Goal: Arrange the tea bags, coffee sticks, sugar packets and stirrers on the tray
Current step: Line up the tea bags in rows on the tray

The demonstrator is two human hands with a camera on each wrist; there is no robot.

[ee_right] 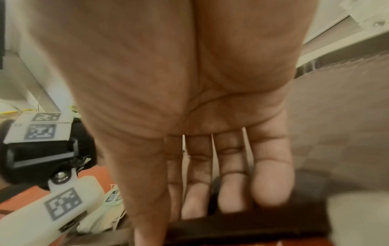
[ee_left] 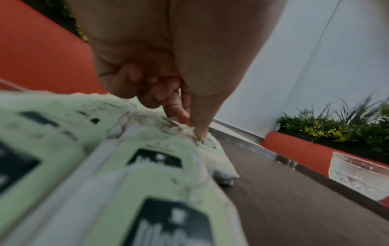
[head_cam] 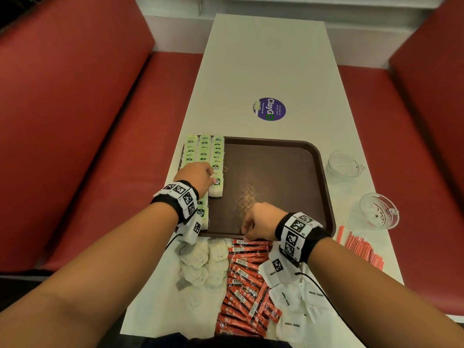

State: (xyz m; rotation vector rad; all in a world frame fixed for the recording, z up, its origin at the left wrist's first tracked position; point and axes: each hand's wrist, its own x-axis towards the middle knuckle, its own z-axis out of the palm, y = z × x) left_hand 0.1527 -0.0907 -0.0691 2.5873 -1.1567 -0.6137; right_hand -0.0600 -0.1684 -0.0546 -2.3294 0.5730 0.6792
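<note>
Head view: the left hand [head_cam: 198, 175] rests on the tea bags [head_cam: 204, 151] lined in rows along the brown tray's [head_cam: 324, 177] left side, its fingers [ee_left: 197, 123] pressing, perhaps pinching, one bag. The right hand [head_cam: 261, 223] reaches with straight fingers [ee_right: 271, 188] over the tray's near rim, toward the coffee sticks [head_cam: 247, 280] heaped on the desk [head_cam: 263, 59].

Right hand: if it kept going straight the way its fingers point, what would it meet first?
Likely the near rim of the brown tray: the right hand points its straight fingers down at it, seemingly already touching.
</note>
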